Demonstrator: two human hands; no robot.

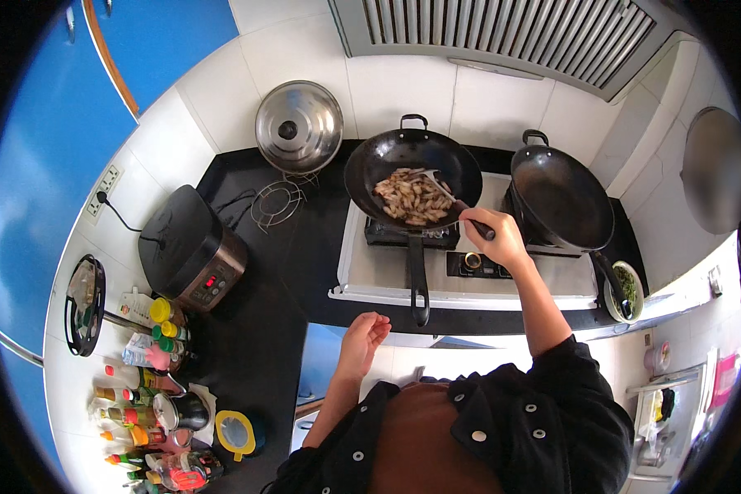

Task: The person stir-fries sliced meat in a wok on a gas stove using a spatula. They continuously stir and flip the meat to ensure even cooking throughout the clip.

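My right hand grips the dark handle of a metal spatula. The spatula's blade rests among browned strips of food, perhaps meat, in a black wok. This wok sits on the left burner of a gas stove, its long handle pointing toward me. My left hand is half curled in the air, left of the wok handle's end, touching nothing. A second wok, with no food visible inside, sits tilted over the right burner.
A steel lid leans on the tiles behind a wire rack. A rice cooker is at left, with seasoning bottles and a yellow-lidded container nearer me. A bowl of greens stands at right. A range hood hangs above.
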